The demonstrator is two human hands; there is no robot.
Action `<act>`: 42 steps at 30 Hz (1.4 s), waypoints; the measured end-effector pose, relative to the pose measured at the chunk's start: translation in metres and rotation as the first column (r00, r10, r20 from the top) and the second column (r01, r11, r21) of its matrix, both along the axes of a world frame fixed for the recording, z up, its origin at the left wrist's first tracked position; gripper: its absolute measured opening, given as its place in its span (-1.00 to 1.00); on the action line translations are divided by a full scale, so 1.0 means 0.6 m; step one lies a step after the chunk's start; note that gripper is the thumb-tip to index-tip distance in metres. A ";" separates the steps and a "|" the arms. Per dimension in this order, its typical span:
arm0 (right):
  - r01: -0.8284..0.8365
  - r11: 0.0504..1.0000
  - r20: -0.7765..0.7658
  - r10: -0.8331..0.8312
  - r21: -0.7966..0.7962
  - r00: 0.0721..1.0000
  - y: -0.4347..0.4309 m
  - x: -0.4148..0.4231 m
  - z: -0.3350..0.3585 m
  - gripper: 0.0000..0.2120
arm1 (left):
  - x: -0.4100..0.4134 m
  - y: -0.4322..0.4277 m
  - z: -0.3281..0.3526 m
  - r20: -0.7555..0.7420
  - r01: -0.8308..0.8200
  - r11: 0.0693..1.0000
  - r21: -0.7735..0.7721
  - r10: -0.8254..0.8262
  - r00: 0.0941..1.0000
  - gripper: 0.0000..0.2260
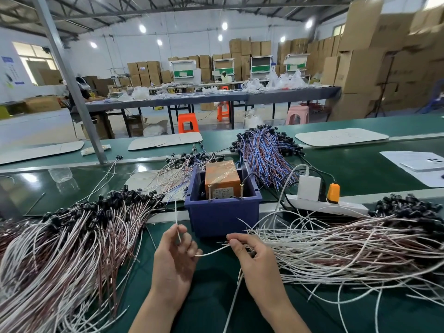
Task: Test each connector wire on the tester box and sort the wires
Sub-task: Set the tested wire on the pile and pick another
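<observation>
An orange tester box (222,175) sits in a blue plastic bin (222,213) at the middle of the green bench, with two brass pins (209,192) standing up at its front. My left hand (174,259) pinches a thin white wire (176,221) that rises beside the bin. My right hand (258,263) pinches the ends of white wires (211,253) drawn from the big pile on the right (348,246). Another large pile of white and brown wires with black connectors (72,243) lies on the left.
A white power strip (329,205) with a white adapter and an orange plug lies right of the bin. A bundle of blue and red wires (264,152) lies behind it. Loose wires (173,174) spread behind the bin. A steel post (79,92) stands at the back left.
</observation>
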State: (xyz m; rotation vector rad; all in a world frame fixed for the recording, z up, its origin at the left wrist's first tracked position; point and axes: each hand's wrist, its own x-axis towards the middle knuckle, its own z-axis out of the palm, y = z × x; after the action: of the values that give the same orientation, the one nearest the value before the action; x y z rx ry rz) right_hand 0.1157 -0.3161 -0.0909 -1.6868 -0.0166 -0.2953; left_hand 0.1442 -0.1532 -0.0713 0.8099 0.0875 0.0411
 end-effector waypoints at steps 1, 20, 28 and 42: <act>0.003 1.000 -0.002 -0.003 0.021 1.000 0.000 0.000 0.001 -0.90 | 0.000 -0.001 -0.001 0.002 -0.001 1.000 0.011 0.001 1.000 -0.80; 0.281 0.937 0.142 -0.313 0.208 0.939 -0.011 0.030 0.009 -0.84 | 0.018 -0.008 -0.021 0.032 -0.105 0.943 0.316 0.100 0.995 -0.54; 0.394 0.919 0.191 -0.391 0.022 0.900 -0.004 0.074 0.015 -0.95 | 0.057 -0.009 -0.017 -0.056 -0.035 0.980 0.194 0.046 0.997 -0.61; 0.320 0.939 0.156 -0.337 0.126 0.928 -0.007 0.080 0.025 -0.93 | 0.058 -0.009 -0.013 -0.025 -0.021 0.981 0.192 0.027 0.999 -0.68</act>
State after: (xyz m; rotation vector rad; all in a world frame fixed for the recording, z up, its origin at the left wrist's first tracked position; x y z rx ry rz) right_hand 0.1634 -0.3204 -0.0758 -1.5574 0.1500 -0.6875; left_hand 0.1787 -0.1588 -0.0790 1.0020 0.1209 0.0618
